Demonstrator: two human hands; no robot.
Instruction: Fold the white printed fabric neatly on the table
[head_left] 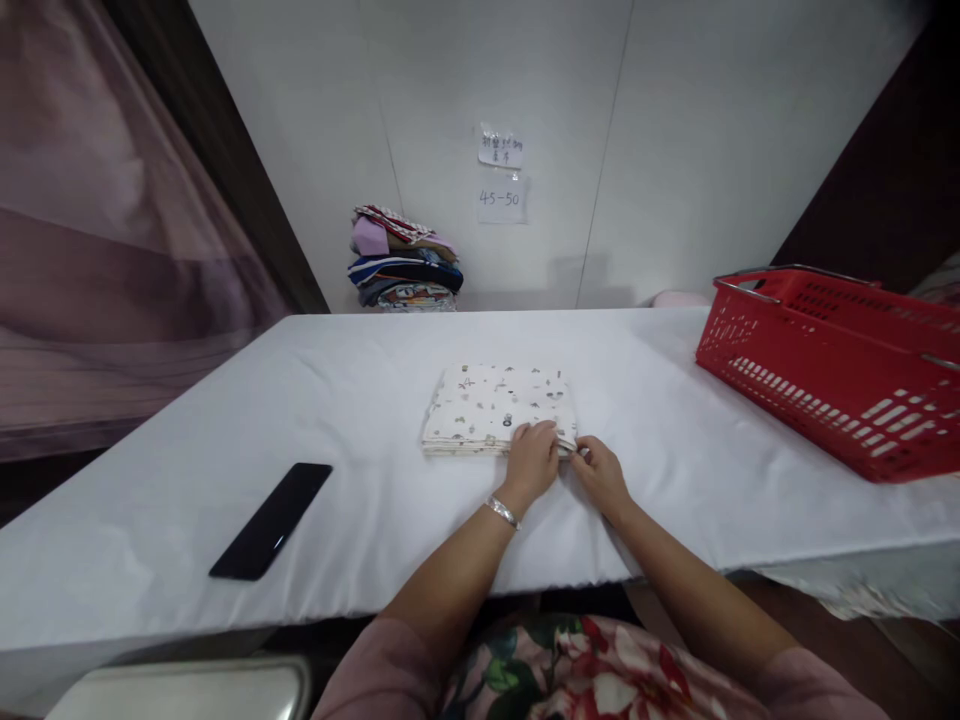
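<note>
A white cloth (495, 400) with small printed figures lies folded in several layers on the white-covered table, in the middle of the head view. My left hand (533, 460) rests on its front edge near the right corner, the fingers curled over the top layer. Close beside it, my right hand (600, 475) pinches the front right corner of the same cloth between thumb and fingers. A silver bracelet (502, 512) circles my left wrist. The undersides of the fingers are hidden.
A black phone (271, 522) lies on the tablecloth (360, 400) to the left. On the right stands a red plastic basket (832, 370). Behind the table, a stack of folded cloths (409, 262) leans by the wall with paper signs (502, 198). A pink curtain (112, 230) hangs at left.
</note>
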